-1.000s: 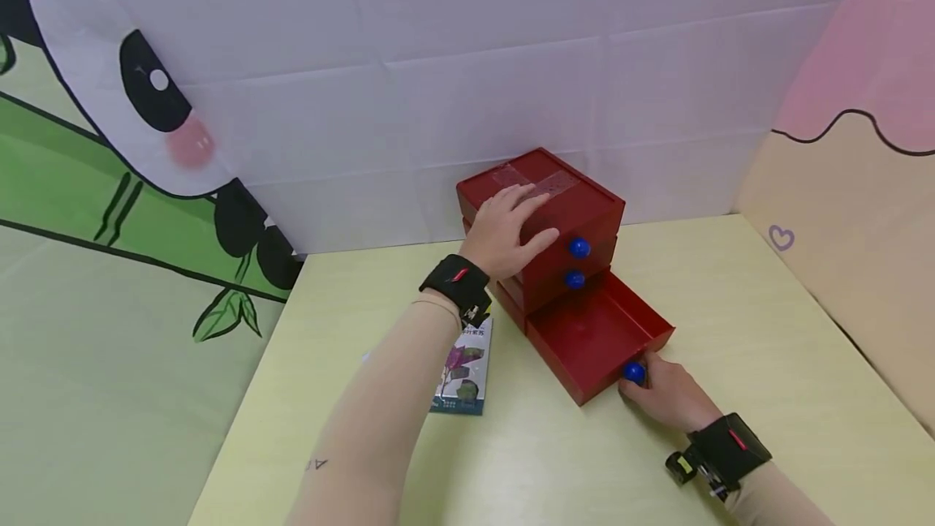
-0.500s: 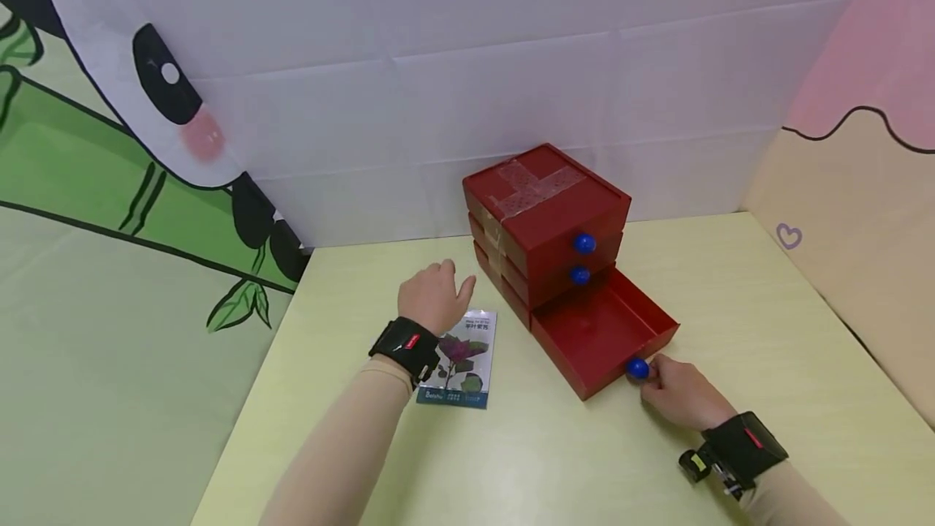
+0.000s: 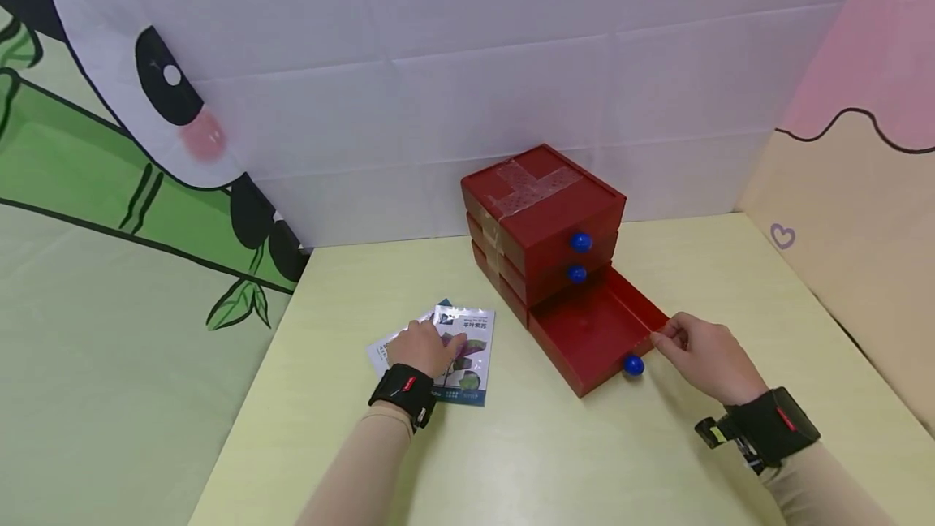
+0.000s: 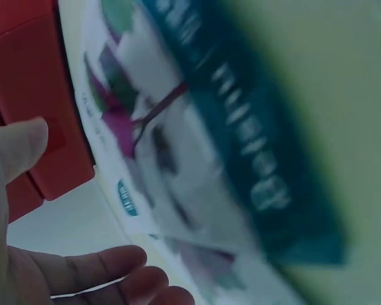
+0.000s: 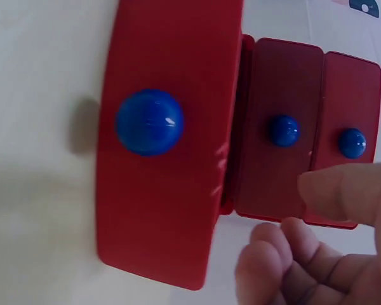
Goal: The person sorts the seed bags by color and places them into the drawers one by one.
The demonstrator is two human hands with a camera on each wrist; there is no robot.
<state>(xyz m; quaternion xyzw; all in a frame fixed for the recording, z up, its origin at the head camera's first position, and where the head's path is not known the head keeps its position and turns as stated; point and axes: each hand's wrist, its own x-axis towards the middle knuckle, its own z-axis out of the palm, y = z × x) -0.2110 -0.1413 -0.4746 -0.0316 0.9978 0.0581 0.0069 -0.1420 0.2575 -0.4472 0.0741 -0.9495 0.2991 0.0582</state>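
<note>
My left hand [image 3: 422, 347] lies over two flat printed packets on the table, thumb and fingers spread apart. The upper one, a plant seed packet [image 3: 476, 355] with a blue-green bottom band, partly covers another packet [image 3: 377, 354]. In the left wrist view the packet [image 4: 159, 127] passes between thumb and fingers, not pinched. A red drawer cabinet [image 3: 544, 217] has its bottom drawer [image 3: 584, 327] pulled out, with nothing inside. My right hand [image 3: 708, 355] is at that drawer's right front corner, off its blue knob [image 3: 633, 364]; its fingers curl loosely around nothing. Whether a fingertip touches the drawer, I cannot tell.
Two upper drawers with blue knobs [image 3: 580, 242] are closed, and clear tape [image 3: 533, 189] crosses the cabinet's top. A white cloth backdrop [image 3: 380, 120] stands behind the pale table [image 3: 533, 461]. A printed panel [image 3: 840, 209] borders the right side.
My left hand has left the cabinet top and come down onto the packets at the left. My right hand has let go of the drawer knob and shifted slightly right and up.
</note>
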